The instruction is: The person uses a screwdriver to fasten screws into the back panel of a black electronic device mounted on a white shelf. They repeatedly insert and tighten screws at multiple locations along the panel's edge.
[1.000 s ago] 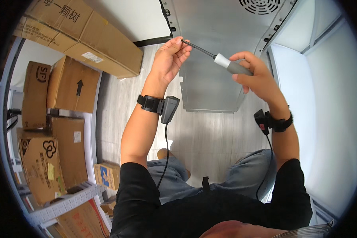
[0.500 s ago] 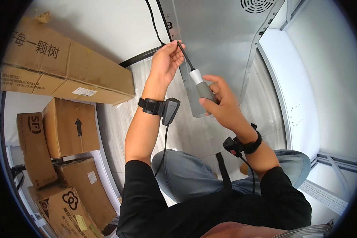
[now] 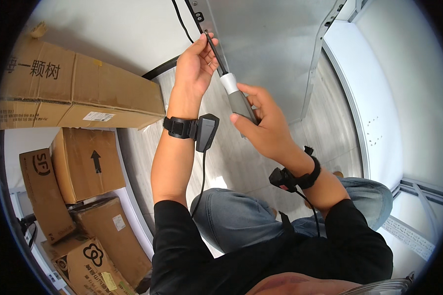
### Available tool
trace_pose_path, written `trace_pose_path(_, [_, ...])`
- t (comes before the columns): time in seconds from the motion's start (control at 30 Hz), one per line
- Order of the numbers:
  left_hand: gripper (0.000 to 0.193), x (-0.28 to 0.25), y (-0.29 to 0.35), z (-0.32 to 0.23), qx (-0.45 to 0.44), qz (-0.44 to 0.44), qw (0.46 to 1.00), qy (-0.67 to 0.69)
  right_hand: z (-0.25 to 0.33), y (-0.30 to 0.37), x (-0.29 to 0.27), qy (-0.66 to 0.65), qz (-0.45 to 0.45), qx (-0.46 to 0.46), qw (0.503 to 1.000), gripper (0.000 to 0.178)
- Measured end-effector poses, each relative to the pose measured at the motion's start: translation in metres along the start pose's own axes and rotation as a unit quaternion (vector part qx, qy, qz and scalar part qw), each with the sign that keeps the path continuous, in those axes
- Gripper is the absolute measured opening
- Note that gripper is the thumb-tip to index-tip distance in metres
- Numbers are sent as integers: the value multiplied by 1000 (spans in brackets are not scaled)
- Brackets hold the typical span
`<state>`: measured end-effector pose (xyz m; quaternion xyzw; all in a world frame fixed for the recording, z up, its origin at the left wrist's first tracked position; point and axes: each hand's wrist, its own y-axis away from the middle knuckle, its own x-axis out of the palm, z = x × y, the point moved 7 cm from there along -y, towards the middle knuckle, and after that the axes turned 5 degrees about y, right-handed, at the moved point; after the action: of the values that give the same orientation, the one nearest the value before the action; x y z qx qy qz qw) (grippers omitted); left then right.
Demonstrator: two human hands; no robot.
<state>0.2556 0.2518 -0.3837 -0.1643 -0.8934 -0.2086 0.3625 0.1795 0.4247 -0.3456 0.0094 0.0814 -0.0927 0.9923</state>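
Note:
A screwdriver (image 3: 230, 84) with a grey and white handle and a dark shaft slants up and left in front of a large grey metal panel (image 3: 270, 44). My right hand (image 3: 267, 125) is closed round its handle, thumb on the near side. At the panel's left edge, my left hand (image 3: 194, 64) pinches the far end of the shaft with thumb and forefinger, the other fingers loosely curled. The tip meets the flange of the panel there; whether a screw sits between tip and fingers is too small to tell. Holes and fasteners run along that flange.
Several cardboard boxes are at the left, a long one (image 3: 118, 93) nearest my left arm. A black cable (image 3: 182, 22) hangs beside the panel against a white wall. Cabled black devices are strapped to both wrists. Wood-look floor (image 3: 231, 162) shows below the panel.
The panel, both hands and the screwdriver now appear higher and further left in the picture, while the boxes at lower left appear lower. Both hands keep their hold.

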Motion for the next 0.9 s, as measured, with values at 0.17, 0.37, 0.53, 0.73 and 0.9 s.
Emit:
trace_pose_path(0.17, [19, 3, -4, 1, -3, -13, 1000, 10, 3, -1, 0, -6, -10, -11, 1000, 48])
trace_pose_path(0.37, [18, 3, -4, -1, 11, -32, 999, -11, 12, -2, 0, -36, 7, 29, 999, 49])
trace_pose_path(0.53, [17, 5, -2, -2, 6, -34, 999, -24, 19, -2, 0, -72, 12, 45, 996, 50])
trace_pose_path(0.73, [22, 7, 4, -5, -2, 0, 999, -54, 15, -3, 9, -101, 18, 49, 994, 50])
trace_pose_path(0.9, [25, 27, 34, -7, -49, 90, 984, -145, 6, -2, 11, -131, 61, 95, 985, 51])
